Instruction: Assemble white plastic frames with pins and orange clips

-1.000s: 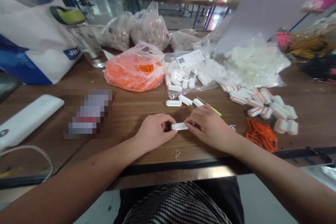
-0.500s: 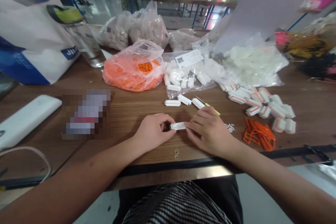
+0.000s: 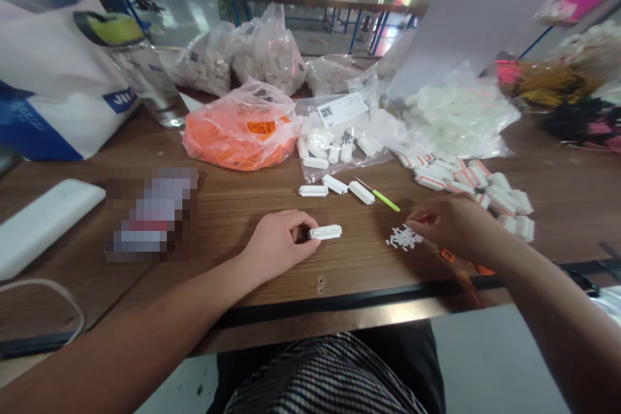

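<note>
White plastic strip (image 3: 325, 231) pinched by the left hand (image 3: 278, 244), grip closed.

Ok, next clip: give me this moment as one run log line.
left hand: grip on white plastic strip | right hand: over small white bits | surface: wooden table

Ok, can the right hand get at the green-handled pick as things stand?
Probably yes: the right hand is close to the green-handled pick, and nothing lies between them on the wooden tabletop; the small white pieces sit off to the side.
</note>
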A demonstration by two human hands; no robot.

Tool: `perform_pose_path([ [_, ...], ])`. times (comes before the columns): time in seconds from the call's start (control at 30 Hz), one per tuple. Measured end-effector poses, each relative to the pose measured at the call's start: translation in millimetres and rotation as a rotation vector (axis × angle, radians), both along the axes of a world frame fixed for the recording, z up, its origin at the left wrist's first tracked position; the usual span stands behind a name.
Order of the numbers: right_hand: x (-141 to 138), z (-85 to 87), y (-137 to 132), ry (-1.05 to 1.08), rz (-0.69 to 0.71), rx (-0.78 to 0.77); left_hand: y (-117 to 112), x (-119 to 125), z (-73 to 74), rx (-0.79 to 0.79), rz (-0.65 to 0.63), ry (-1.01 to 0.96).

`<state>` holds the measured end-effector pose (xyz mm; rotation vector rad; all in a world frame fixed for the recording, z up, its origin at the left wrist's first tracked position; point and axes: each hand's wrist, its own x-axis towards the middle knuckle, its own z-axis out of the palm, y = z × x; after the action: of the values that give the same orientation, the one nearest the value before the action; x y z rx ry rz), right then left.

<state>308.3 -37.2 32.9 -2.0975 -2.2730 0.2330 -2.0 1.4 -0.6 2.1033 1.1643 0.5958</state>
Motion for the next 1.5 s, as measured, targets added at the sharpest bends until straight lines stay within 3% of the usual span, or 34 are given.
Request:
perform_pose_path([
  [0.2, -0.2, -5.0, 7.1, -0.027, 0.136, 0.005, -0.1, 0.0, -1.0, 0.015, 0.005, 0.000],
  [0.43, -0.6, 1.4, 15.1, -0.026, 0.365, 0.000, 0.6, -1.1, -2.1, 0.009, -0.007, -0.010],
  [0.67, 7.5, 1.4, 6.5, 0.052, 0.073, -0.037, 1.0, -1.1, -2.0, 0.017, -0.012, -0.011],
  [0.9, 1.2, -9.6, 3.6, 0.094, 0.023, 0.004, 0.9, -1.2, -2.0, 0.018, -0.020, -0.006],
  [1.13, -3.8, -5.6, 8.7, 0.105, -0.127, -0.129, 0.9, -0.7, -2.7, 0.021, -0.016, -0.011],
  [1.23, -10.2, -4.0, 9.9, 0.185, -0.167, -0.093, 0.4, -0.6, -3.3, 0.026, -0.015, -0.013],
  [1.3, -22.8, -2.3, 8.0, 0.338, -0.135, -0.052, -0.2, -0.5, -3.3, 0.015, -0.011, -0.019],
  [1.4, -53.0, 1.2, 4.0, 0.610, 0.036, -0.034, -0.8, -0.3, -3.2, -0.006, 0.002, -0.023],
  [1.5, -81.9, 1.8, 4.5, 0.634, 0.209, 0.009, -0.7, 0.1, -3.2, -0.012, 0.000, -0.024],
])
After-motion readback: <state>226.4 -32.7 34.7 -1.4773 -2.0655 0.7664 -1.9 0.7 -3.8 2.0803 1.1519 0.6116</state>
